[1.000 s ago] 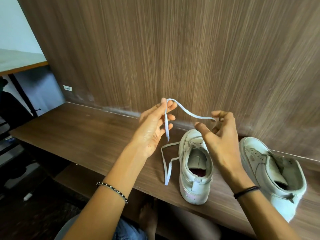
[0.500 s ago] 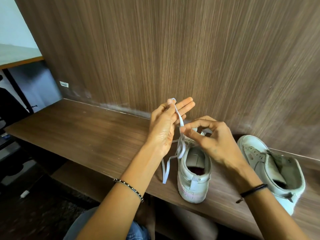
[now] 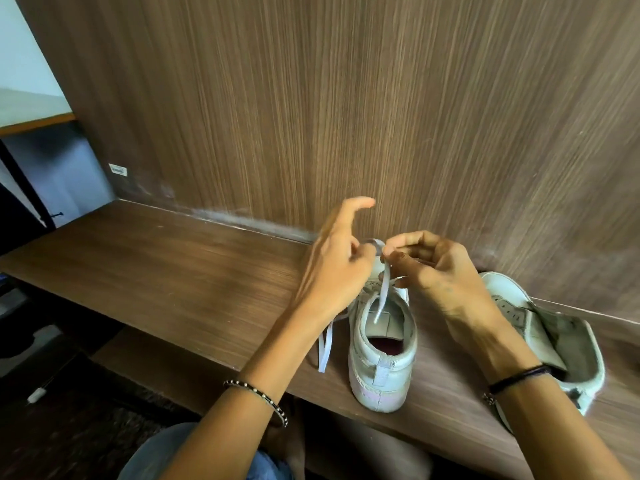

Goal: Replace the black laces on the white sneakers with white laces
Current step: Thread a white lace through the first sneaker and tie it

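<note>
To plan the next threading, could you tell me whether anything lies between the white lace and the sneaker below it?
Nothing visible does: left hand and right hand hold the white lace just above the sneaker, hiding its front.

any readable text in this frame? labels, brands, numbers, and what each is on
Small white sticker low on the wood panel, left side: dark print, too small and blurred to read.
Near sneaker, heel tab and tongue: no readable brand or number.
Far sneaker: no readable mark.
White lace: no print.
Nothing in this frame can be quoted.
</note>
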`<state>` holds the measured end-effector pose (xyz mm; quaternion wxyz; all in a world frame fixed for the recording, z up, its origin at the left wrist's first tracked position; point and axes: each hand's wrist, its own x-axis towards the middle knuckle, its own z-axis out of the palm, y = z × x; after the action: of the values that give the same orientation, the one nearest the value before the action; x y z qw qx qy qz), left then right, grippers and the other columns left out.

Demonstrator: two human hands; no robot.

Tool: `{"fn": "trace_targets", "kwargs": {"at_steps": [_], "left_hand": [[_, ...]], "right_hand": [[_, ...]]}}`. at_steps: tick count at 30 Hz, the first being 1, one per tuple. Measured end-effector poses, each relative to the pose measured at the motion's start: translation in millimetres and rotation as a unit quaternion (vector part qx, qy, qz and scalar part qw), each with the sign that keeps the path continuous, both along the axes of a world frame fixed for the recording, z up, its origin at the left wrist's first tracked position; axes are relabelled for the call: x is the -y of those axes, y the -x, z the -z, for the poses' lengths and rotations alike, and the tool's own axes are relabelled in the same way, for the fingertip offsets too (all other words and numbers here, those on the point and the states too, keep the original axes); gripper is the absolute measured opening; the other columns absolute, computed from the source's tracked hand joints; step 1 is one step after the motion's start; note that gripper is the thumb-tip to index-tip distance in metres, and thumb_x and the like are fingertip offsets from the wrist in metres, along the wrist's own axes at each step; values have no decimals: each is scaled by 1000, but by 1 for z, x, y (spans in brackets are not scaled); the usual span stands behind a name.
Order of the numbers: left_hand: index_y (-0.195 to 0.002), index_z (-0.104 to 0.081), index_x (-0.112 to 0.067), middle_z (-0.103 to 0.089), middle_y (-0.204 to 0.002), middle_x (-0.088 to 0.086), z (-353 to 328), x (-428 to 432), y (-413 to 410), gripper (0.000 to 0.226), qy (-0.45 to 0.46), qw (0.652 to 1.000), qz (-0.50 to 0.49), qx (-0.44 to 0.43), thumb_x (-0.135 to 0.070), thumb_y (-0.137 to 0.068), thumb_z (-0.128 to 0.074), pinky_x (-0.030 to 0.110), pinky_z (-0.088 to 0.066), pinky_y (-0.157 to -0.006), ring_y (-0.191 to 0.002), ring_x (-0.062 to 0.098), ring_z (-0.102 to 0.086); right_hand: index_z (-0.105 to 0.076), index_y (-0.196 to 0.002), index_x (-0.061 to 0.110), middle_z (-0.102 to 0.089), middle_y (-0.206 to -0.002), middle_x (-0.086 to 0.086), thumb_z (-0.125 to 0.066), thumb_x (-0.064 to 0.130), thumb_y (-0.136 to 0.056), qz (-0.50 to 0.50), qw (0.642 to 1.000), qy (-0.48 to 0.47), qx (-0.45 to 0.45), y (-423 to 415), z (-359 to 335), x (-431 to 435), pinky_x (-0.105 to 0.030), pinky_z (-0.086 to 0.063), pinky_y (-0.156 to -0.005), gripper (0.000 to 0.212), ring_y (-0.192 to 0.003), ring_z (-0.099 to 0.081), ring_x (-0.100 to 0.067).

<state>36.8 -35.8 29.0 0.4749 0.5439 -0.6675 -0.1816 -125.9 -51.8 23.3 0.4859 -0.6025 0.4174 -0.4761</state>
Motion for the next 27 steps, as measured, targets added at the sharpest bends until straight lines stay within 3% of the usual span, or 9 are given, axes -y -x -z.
{"fn": "trace_targets", "kwargs": {"at_steps": [4,7,10,13,17,21,23,27], "left_hand": [[-129,-59,-30,-62,-108,-28,5,-4,9,45,-42,991,126,13,-4,-94,-55,13,-48,-69,-89,2,-63],[-119,-65,-25,-71,-100,-13,10,0,5,32,-56,991,119,-13,-7,-93,-61,30,-60,-78,-90,5,-69],[-107,-77,-18,-76,-93,-7,11,6,-4,14,-40,995,87,-18,-17,-95,-69,27,-61,-73,-77,-1,-70],[-101,-81,-18,-74,-88,-7,10,7,-10,13,-48,997,56,-12,-25,-95,-71,23,-59,-66,-69,2,-69],[-96,-81,-25,-75,-86,-15,13,9,-15,12,-46,997,9,69,-31,-93,-71,26,-56,-79,-80,-3,-68],[-128,-65,-39,-67,-111,-30,13,5,-6,36,-54,987,35,147,-36,-92,-66,36,-38,-103,-111,-3,-47],[-137,-58,-41,-60,-109,-40,13,4,0,43,-71,987,79,119,-38,-95,-64,36,-27,-110,-118,-11,-37],[-116,-72,-36,-70,-100,-24,20,10,-1,21,-76,990,91,76,-42,-100,-59,41,-33,-108,-114,-8,-50]], "right_hand": [[-68,-103,4,-75,-98,-20,-72,10,-93,2,1000,-17,13,4,2,1,-24,-57,-67,12,-79,-75,-25],[-70,-102,0,-76,-91,-21,-74,10,-91,9,1000,-20,13,7,1,1,-21,-57,-66,15,-76,-75,-24],[-70,-101,-3,-75,-81,-18,-74,8,-89,-4,998,-36,42,15,-2,1,-16,-52,-63,17,-70,-71,-14],[-71,-100,-5,-73,-78,-16,-76,6,-87,-2,1000,-27,15,21,-1,1,-14,-49,-64,17,-68,-66,-10],[-75,-92,5,-77,-88,-12,-84,10,-80,58,998,-22,-25,27,5,5,-29,-52,-83,16,-86,-73,-19],[-74,-93,6,-77,-89,-14,-85,7,-78,61,998,-34,-5,22,6,4,-27,-56,-84,18,-87,-75,-22],[-73,-93,5,-78,-91,-14,-83,6,-79,42,999,-27,11,17,5,1,-26,-59,-83,17,-88,-76,-22],[-72,-96,2,-78,-90,-12,-81,11,-83,56,998,-4,15,16,3,-1,-27,-60,-82,18,-86,-76,-22]]}}
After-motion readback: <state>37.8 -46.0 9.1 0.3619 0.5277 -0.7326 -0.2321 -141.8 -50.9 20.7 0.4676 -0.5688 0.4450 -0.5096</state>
